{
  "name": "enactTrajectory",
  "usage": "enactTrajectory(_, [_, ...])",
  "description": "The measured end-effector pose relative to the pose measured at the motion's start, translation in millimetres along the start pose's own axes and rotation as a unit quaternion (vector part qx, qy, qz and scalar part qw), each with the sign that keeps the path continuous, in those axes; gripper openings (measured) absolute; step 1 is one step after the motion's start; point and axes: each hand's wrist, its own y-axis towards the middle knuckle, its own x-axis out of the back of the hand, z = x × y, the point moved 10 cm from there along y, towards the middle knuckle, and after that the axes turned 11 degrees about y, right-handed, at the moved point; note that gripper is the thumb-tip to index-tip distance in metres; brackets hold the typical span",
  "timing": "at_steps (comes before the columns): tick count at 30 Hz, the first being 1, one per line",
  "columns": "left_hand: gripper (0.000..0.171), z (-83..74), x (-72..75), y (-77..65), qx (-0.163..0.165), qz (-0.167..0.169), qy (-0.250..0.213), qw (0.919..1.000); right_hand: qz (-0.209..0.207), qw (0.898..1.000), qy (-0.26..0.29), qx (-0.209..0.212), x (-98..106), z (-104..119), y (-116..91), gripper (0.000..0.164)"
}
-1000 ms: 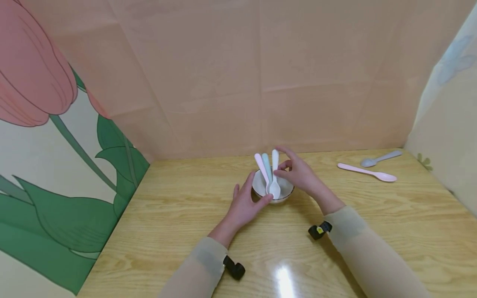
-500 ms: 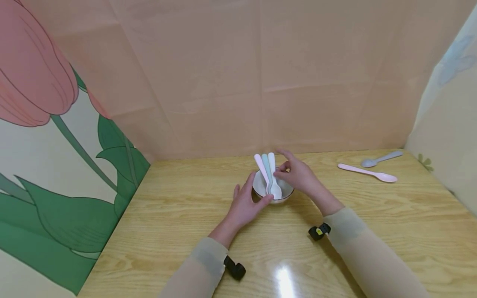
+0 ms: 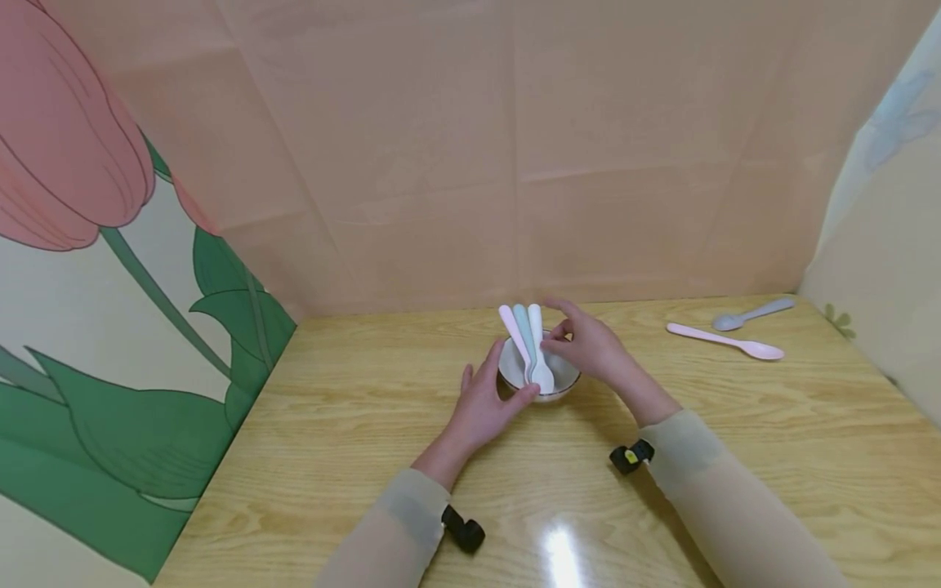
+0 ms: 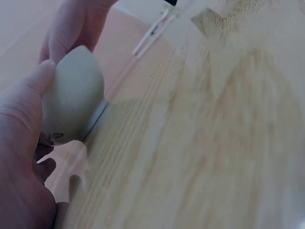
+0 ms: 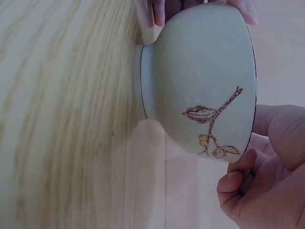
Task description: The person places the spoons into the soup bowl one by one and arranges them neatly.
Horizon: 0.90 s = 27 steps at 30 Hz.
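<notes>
a tulip-printed panel (image 3: pixel 125 327) adjoins, on the left, a creased pinkish backdrop (image 3: pixel 500 147).

Eight o'clock: left hand (image 4: pixel 19 152) gripping leaf-patterned bowl (image 4: pixel 75 98). Eleven o'clock: right hand (image 4: pixel 78 26). Four o'clock: wood-grain tabletop (image 4: pixel 205 148)

Your bowl (image 5: pixel 205 86) looked like glazed ceramic, smooth and softly glossy. The white spoon (image 3: pixel 538 353), blue spoon (image 3: pixel 525 327) and pink spoon (image 3: pixel 516 336) had a smooth plastic look. You worked on a table (image 3: pixel 331 433) with a wood-grain face, shiny enough to throw back a bright glare. The creased backdrop (image 3: pixel 426 163) seemed a matt sheet, and your sleeve (image 3: pixel 728 498) looked like dull cloth.
</notes>
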Motion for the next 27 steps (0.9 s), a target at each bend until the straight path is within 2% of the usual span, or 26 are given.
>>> enactTrajectory(6, [0.093,1.2,-0.1,0.4,-0.002,-0.001,0.002,1.0000,-0.004,1.000,0.009,0.002,4.8,-0.3,-0.1,0.066])
enactTrajectory(15, [0.096,2.6,-0.4,-0.1,0.003,0.006,0.006,1.0000,-0.035,0.999,-0.003,0.005,18.8,2.0,-0.5,0.060])
enactTrajectory(19, [0.095,1.5,0.2,-0.5,0.003,0.007,0.002,1.0000,-0.045,0.999,0.000,0.012,27.4,5.1,-3.6,0.058])
enactTrajectory(27, [0.095,0.2,2.0,-2.1,0.006,0.008,0.008,0.9999,-0.062,0.998,-0.003,0.020,43.6,-2.9,-12.3,0.061])
